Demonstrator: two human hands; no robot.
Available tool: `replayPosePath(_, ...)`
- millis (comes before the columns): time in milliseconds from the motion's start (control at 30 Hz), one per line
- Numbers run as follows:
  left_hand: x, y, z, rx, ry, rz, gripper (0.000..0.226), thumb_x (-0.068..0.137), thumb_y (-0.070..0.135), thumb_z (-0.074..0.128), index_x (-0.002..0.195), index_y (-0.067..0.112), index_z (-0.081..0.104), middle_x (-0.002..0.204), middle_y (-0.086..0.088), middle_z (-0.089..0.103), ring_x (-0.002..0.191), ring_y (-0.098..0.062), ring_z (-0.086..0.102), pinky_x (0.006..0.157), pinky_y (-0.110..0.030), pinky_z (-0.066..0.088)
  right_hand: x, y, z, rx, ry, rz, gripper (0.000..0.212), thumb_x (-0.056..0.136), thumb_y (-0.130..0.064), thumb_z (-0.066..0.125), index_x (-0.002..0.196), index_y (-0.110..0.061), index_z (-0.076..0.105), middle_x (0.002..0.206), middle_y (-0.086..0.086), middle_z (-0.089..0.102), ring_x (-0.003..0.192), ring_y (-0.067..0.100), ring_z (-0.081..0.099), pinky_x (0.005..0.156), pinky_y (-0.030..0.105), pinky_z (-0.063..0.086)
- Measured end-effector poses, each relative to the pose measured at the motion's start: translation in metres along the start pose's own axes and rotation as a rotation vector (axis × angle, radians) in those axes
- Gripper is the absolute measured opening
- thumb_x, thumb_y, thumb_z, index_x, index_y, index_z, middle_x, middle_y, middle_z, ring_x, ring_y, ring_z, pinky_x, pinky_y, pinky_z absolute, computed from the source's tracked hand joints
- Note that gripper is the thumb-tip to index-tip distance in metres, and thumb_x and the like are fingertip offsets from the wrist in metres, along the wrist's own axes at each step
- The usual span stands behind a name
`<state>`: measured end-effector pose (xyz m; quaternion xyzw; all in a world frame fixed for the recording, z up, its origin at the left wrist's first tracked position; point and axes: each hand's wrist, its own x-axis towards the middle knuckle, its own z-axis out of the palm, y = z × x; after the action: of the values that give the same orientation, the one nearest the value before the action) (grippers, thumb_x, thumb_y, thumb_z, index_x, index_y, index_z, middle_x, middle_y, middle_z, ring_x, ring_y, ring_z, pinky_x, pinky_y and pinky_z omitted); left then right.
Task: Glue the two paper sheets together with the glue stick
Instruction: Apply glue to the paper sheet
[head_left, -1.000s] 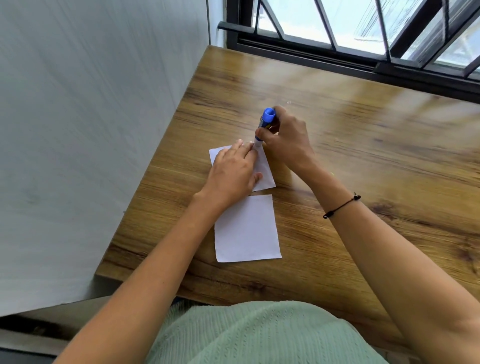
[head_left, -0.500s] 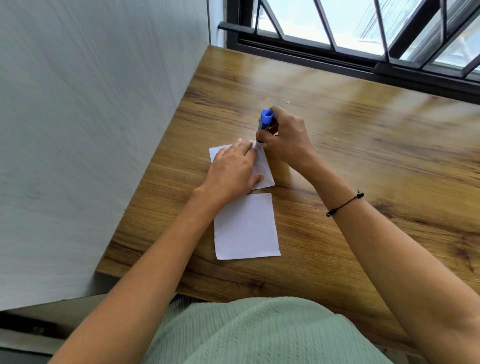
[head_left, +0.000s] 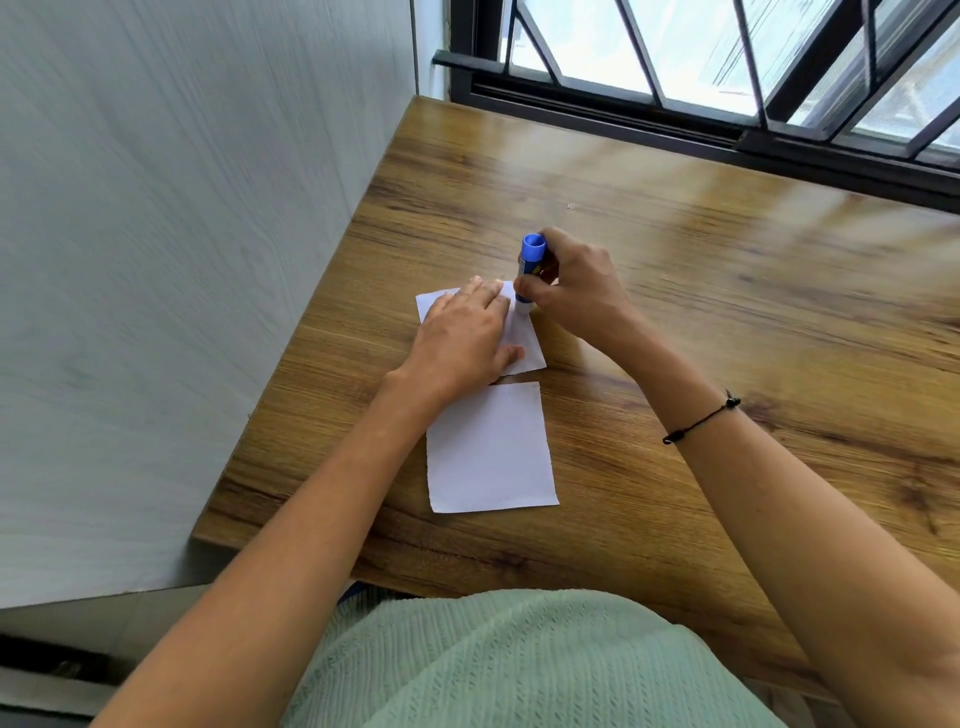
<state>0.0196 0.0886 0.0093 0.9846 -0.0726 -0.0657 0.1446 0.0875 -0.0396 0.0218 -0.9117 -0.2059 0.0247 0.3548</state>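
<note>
Green knitted cloth (head_left: 519, 665) fills the nearest edge, and beyond it the wooden tabletop (head_left: 727, 322) begins. Nearest on the wood lies the first paper sheet (head_left: 491, 449), flat and untouched, between the two forearms. Just past it, apart by a thin gap, lies the second paper sheet (head_left: 524, 338), mostly covered by the left hand (head_left: 462, 338), which rests flat on it with fingers straight, pressing it down. Just right of those fingertips, the right hand (head_left: 576, 296) curls round the blue glue stick (head_left: 531, 260), holding it nearly upright with its lower end on the far right part of that sheet. A thin black cord (head_left: 701, 418) circles the right wrist. Left of the tabletop stands a pale grey wall (head_left: 182, 260); at the far edge a dark-framed window (head_left: 727, 78) with slanted bars.
</note>
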Motion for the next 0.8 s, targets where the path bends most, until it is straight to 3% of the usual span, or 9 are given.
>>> replayPosePath(433,0.003,-0.001,-0.001,0.000,-0.035,-0.007,0.064,0.087,0.036,0.051,0.139,0.008,0.027,0.154,-0.008,0.020,0.143,-0.023,0.012,0.115,-0.041,0.016,-0.018,0.000,-0.003,0.000,-0.028,-0.002,0.021,0.078,-0.016,0.065,0.095,-0.006,0.056,0.076,-0.001,0.056,0.072,0.017,0.053,0.059,0.017,0.037)
replayPosePath(800,0.006,-0.001,-0.002,0.047,0.007,0.010,0.059,0.084,0.038,0.055,0.131,0.006,0.038,0.147,-0.014,0.032,0.137,-0.027,0.025,0.109,-0.042,0.025,-0.042,-0.010,-0.013,-0.008,-0.074,0.004,0.021,0.078,-0.013,0.065,0.093,-0.002,0.055,0.084,0.015,0.063,0.080,0.030,0.057,0.076,0.044,0.048)
